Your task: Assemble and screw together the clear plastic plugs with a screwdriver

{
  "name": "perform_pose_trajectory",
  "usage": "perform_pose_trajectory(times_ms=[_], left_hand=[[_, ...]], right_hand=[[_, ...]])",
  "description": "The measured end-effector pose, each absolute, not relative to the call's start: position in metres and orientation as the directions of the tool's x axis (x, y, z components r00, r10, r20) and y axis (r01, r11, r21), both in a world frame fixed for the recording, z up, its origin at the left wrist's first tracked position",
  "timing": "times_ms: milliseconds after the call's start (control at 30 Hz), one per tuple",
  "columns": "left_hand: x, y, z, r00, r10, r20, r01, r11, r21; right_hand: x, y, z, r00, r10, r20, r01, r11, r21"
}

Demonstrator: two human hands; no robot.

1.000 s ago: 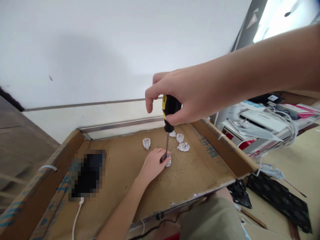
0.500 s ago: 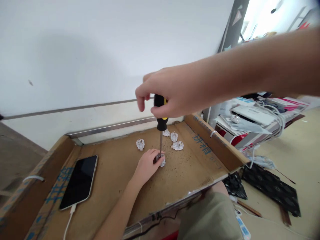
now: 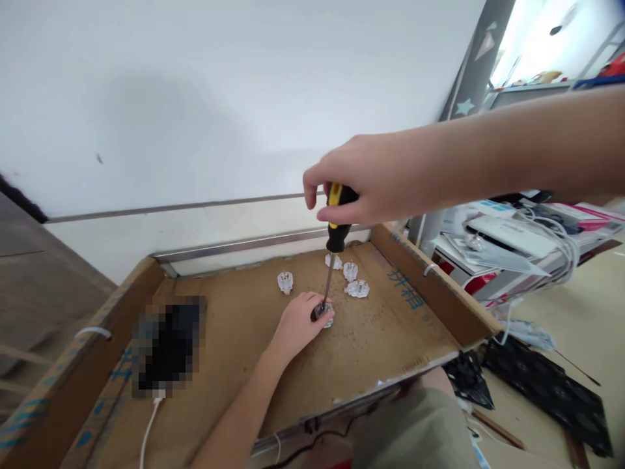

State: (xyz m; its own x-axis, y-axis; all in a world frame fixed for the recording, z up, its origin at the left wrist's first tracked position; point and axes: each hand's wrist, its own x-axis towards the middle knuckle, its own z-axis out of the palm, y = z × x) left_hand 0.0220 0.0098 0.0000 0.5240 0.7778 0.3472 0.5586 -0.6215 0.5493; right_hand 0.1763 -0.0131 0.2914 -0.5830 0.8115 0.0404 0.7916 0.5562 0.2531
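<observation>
White wall behind; below it, a tabletop of brown cardboard with raised side walls, blue lettering near the right one. Dark specks are scattered around the work spot.

Right hand: grip closed around the black-and-yellow handle of a screwdriver, held nearly upright, shaft pointing down. Left hand: grip narrow, thumb and fingers pinning a clear plug to the cardboard, mid-surface. Screwdriver tip reaches the plug beside the left thumb; cannot tell whether it is seated in a screw. Left fingers hide much of the plug; right hand covers the top of the handle.

Surroundings: one loose plug with pins up lies alone, beyond the left hand. Three more plugs cluster beyond the work spot, mostly right of the shaft, which passes in front of the rearmost. Phone, pixelated, lies well apart at left, white cord attached.

Outside the right wall: a cluttered stand with papers, looped white cables and another plug. Black panel on the floor. Person's knee sits against the near edge.
</observation>
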Motion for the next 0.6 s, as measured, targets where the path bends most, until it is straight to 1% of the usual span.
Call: perform_pose_trajectory(times_ms=[100,233,367,467,533,600], left_hand=[[0.022,0.009,0.001,0.521,0.783,0.341,0.563,-0.615,0.552],[0.022,0.008,0.004,0.521,0.79,0.325,0.567,-0.604,0.56],[0.022,0.009,0.003,0.517,0.791,0.326,0.565,-0.602,0.564],[0.022,0.01,0.001,0.514,0.794,0.325,0.564,-0.598,0.569],[0.022,0.01,0.001,0.513,0.796,0.32,0.565,-0.594,0.573],[0.022,0.01,0.001,0.514,0.799,0.312,0.567,-0.59,0.575]], right_hand=[[0.177,-0.011,0.292,-0.559,0.828,-0.036,0.805,0.553,0.217],[0.175,-0.019,0.293,-0.592,0.806,0.033,0.783,0.564,0.263],[0.172,-0.033,0.297,-0.53,0.845,-0.062,0.811,0.527,0.253],[0.173,-0.039,0.298,-0.532,0.846,-0.029,0.819,0.523,0.238],[0.175,-0.039,0.298,-0.531,0.847,-0.03,0.827,0.525,0.202],[0.177,-0.038,0.297,-0.516,0.856,-0.034,0.837,0.512,0.196]])
